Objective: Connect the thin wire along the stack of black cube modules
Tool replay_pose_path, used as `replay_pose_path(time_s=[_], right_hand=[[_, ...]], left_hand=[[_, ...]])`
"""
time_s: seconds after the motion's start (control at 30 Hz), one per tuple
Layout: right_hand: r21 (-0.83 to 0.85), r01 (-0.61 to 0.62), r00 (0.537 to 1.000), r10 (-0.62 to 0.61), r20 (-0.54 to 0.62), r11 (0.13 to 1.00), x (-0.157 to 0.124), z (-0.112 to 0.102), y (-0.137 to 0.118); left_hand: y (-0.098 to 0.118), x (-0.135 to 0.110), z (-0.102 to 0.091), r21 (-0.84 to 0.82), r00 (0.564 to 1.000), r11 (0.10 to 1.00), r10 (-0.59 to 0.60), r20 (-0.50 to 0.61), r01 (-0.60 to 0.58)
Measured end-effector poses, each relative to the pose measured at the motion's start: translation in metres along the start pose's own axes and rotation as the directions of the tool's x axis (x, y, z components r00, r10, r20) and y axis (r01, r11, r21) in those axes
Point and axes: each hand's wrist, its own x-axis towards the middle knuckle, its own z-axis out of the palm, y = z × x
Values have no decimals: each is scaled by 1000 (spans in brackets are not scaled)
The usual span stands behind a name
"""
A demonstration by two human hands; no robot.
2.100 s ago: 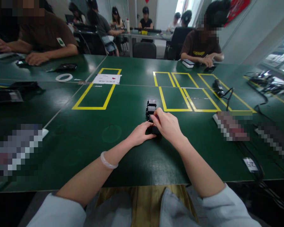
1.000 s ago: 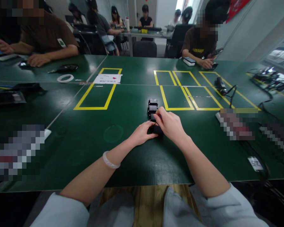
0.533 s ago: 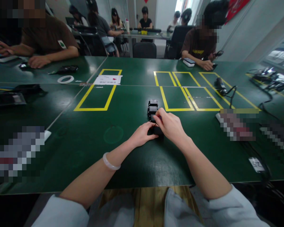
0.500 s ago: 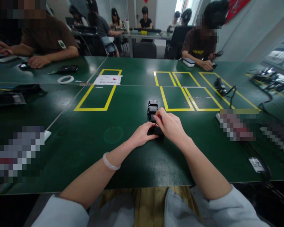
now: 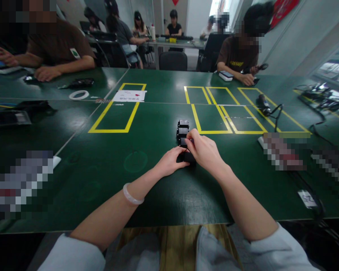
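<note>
Several small black block-shaped parts stand in a line on the green table, running away from me; the middle one (image 5: 182,131) is in plain sight. My left hand (image 5: 169,162) has thumb and fingers around the sides of the nearest black block (image 5: 190,158), which is partly covered. Over the same block, my right hand (image 5: 205,148) is closed in a pinch at its upper far side. A thin dark line shows by the right fingertips, but whatever they pinch is too small and hidden to name.
Yellow tape rectangles (image 5: 211,132) mark the green table (image 5: 169,203). A paper sheet (image 5: 130,96) and white ring (image 5: 79,95) lie left of centre. A black device with a cable (image 5: 262,105) and a blurred-out object (image 5: 284,150) are at right. Two people sit across the table.
Both hands stay at the nearest black block with almost the same grip. The whole view has shifted down very slightly. A person's hand at far left has moved a little.
</note>
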Motion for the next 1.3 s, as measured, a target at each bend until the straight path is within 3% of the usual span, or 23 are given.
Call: replay_pose_path(time_s=[1.1,1.3], right_hand=[[0,25,999,-25,-36,1000,-3,0,-2],[-60,21,999,-23,-23,998,-2,2,-2]], left_hand=[[1,-1,-1,-7,1000,1000,1,5,-1],[1,0,-1,-14,1000,1000,0,-1,0]])
